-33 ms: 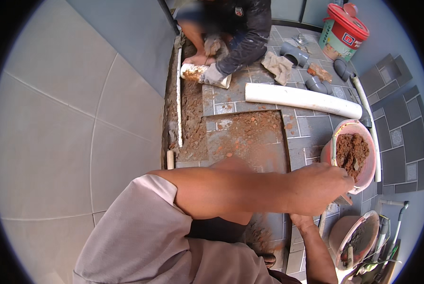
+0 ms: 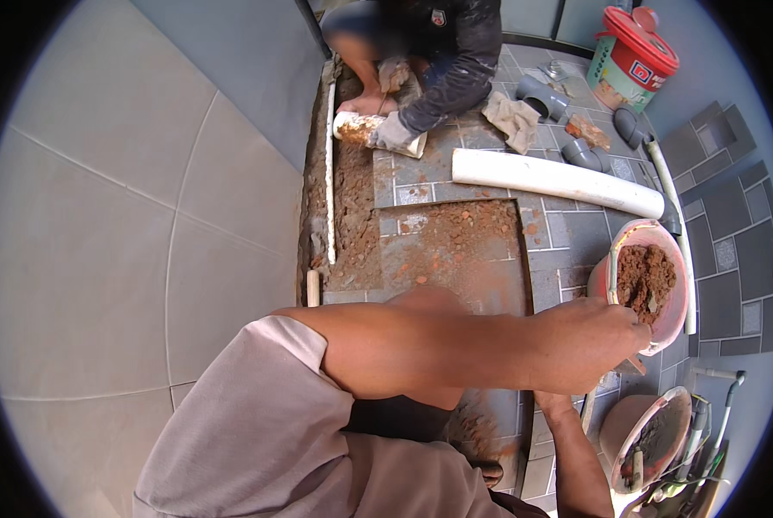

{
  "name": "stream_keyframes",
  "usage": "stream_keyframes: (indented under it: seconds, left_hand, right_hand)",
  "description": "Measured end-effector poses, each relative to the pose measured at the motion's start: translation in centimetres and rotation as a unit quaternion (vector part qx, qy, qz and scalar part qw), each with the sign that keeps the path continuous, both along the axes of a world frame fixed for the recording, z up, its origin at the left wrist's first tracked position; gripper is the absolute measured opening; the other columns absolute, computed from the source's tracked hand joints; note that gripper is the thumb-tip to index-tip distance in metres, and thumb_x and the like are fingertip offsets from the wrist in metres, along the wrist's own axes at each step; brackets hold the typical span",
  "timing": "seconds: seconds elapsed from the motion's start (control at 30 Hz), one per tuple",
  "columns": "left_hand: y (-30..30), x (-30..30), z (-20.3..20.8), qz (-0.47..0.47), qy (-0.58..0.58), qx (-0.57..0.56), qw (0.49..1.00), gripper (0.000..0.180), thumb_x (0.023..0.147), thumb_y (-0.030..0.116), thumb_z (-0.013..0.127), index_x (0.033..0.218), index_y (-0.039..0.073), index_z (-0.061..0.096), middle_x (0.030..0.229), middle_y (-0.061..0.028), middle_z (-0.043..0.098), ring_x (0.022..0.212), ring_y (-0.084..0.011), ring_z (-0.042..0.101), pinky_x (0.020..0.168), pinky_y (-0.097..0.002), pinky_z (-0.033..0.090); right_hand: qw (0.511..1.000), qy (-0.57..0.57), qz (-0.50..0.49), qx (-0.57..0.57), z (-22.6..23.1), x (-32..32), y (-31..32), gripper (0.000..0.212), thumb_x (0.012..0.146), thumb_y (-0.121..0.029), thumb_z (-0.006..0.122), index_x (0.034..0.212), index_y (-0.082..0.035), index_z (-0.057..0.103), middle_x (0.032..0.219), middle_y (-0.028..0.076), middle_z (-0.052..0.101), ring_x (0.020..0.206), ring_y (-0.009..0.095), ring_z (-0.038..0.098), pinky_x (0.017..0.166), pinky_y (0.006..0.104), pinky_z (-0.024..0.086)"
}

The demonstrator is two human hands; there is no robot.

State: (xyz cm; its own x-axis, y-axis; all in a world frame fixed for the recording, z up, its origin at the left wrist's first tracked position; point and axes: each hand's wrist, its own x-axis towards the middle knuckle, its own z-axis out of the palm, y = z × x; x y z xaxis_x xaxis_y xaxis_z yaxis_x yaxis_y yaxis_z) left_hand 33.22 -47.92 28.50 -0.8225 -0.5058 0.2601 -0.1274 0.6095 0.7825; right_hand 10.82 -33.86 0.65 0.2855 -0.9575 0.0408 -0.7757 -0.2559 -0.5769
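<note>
My left hand (image 2: 589, 345) curls beside the near rim of the pink bucket (image 2: 600, 278) of soil (image 2: 644, 278), at three o'clock; my right hand (image 2: 554, 402) is mostly hidden behind it. I can't tell either's opening or hold. Keeping the bucket steady should avoid spills.

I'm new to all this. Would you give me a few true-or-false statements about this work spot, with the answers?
1. The pink bucket near the person's left hand has brown soil in it. True.
2. The long white pipe stands upright inside that bucket. False: it lies on the tiled floor.
3. A co-worker's gloved hand is on a short, dirt-smeared white pipe. True.
4. The person's left hand wears a glove. False: it is bare.
5. The tub near the wall has a blue lid. False: its lid is red.
</note>
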Motion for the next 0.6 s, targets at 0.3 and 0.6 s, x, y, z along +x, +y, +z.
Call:
stream_keyframes:
  seconds: [0.3, 0.6]
  left_hand:
    - [0.3, 3.1, 0.6, 0.265, 0.108, -0.185, 0.94, 0.073, 0.079, 0.011, 0.076, 0.139, -0.013, 0.042, 0.135, -0.0347, 0.045, 0.134, -0.0515, 0.047, 0.116, -0.0586, 0.038]
    - [4.9, 3.6, -0.5, 0.002, 0.107, -0.171, 0.98, 0.021, 0.085, 0.021, 0.063, 0.09, 0.001, 0.062, 0.095, -0.0113, 0.06, 0.103, -0.0284, 0.062, 0.092, -0.0436, 0.051]
  right_hand:
    - [0.99, -0.113, -0.045, 0.07, 5.1, 1.1, -2.9, 0.045, 0.106, -0.029, 0.063, 0.141, -0.002, 0.057, 0.117, 0.012, 0.066, 0.104, 0.027, 0.063, 0.093, 0.0403, 0.05]
    - [0.948, -0.197, -0.22, 0.119, 9.7, 0.8, -8.1, 0.038, 0.108, -0.028, 0.059, 0.134, 0.001, 0.061, 0.108, 0.009, 0.071, 0.102, 0.025, 0.066, 0.092, 0.0399, 0.051]
